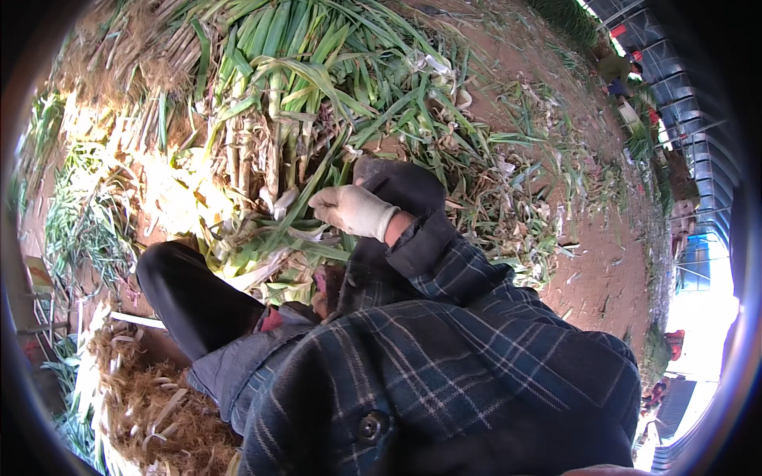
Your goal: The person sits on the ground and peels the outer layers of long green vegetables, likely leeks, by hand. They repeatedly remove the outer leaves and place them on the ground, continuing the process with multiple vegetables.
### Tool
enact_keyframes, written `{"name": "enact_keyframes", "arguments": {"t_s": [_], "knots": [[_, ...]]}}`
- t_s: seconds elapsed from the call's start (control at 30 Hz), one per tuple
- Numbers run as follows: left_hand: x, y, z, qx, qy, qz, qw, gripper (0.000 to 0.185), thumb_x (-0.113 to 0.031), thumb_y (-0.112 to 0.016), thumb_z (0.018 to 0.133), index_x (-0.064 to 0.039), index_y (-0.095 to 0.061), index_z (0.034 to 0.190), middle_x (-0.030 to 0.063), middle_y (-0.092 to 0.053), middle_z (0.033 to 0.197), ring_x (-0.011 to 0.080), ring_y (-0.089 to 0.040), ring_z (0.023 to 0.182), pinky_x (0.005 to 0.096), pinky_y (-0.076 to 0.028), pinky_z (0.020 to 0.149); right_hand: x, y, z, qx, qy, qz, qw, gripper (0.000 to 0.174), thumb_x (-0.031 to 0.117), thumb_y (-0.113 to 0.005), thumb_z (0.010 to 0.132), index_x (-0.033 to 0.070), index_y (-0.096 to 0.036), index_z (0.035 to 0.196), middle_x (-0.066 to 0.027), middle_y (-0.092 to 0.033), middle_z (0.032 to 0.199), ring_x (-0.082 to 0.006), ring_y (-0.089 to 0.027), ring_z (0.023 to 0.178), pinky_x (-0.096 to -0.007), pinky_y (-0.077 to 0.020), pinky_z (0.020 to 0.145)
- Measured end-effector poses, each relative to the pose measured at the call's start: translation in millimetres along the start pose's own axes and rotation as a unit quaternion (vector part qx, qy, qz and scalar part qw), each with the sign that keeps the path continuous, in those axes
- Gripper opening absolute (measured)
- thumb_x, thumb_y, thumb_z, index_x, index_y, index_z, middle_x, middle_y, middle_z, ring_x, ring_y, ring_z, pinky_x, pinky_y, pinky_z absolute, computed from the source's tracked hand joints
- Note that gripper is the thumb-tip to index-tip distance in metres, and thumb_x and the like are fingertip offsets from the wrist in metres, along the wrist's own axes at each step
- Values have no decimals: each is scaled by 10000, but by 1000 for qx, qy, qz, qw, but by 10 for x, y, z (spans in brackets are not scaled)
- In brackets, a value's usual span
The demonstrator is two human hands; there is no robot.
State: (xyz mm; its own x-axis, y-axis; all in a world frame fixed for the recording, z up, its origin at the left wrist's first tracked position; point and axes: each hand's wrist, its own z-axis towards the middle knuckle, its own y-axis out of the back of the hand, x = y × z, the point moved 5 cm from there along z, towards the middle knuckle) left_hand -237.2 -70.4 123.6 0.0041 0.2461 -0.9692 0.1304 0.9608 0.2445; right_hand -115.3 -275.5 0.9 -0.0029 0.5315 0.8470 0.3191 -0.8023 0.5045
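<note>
My right hand [352, 211], in a whitish knitted glove, is above the litter of leaves between my bent knees. Its fingers are curled together beside a long green leaf [296, 209]; whether they grip it is unclear. Just beyond lie long-stemmed green-leaved vegetables, probably leeks or large green onions [274, 137], with their pale stem ends towards me. Loose leaves and dry peelings [286, 256] lie below the hand. My left hand cannot be clearly made out; a dark pinkish, shadowed shape shows between my legs, by the coat's edge.
Rooted stalks [143, 59] are piled at the upper left, partly in glaring sunlight. A bundle with brown roots [172, 410] lies at my lower left. Trimmed leaves [512, 202] litter the soil on the right. Farther off, a person [616, 68] is near the ribbed plastic wall [678, 89].
</note>
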Motion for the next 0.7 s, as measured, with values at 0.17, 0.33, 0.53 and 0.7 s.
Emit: {"name": "enact_keyframes", "arguments": {"t_s": [0.17,0.33,0.53,0.7], "knots": [[24,157,94,-15,13,28,999,336,-213,-514,971,-29,-511,1252,134,-649,1144,186,-633,986,306,-527,848,-29,-7,-20,23,18,52,998,231,250,-642,878,56,-650,1003,-169,-668,868,-326,-647,812,-382,-494,717],[76,220,149,-40,24,43,998,343,-216,-516,970,-31,-494,1258,133,-649,1135,182,-633,971,303,-528,836,86,41,-47,1,111,-112,987,215,279,-613,893,78,-622,970,-172,-649,850,-369,-645,807,-433,-508,726],[66,241,196,-40,21,69,997,351,-219,-518,969,-34,-474,1264,130,-650,1124,178,-632,953,299,-529,822,6,83,-121,32,2,-129,991,286,260,-618,871,58,-648,1071,-188,-669,934,-365,-650,889,-429,-506,791],[92,272,180,-33,12,72,997,360,-221,-521,968,-36,-457,1270,129,-650,1115,175,-632,938,296,-530,810,-3,26,-116,34,-13,-122,992,266,222,-608,875,61,-648,1083,-194,-676,937,-355,-657,890,-404,-519,783]]}}
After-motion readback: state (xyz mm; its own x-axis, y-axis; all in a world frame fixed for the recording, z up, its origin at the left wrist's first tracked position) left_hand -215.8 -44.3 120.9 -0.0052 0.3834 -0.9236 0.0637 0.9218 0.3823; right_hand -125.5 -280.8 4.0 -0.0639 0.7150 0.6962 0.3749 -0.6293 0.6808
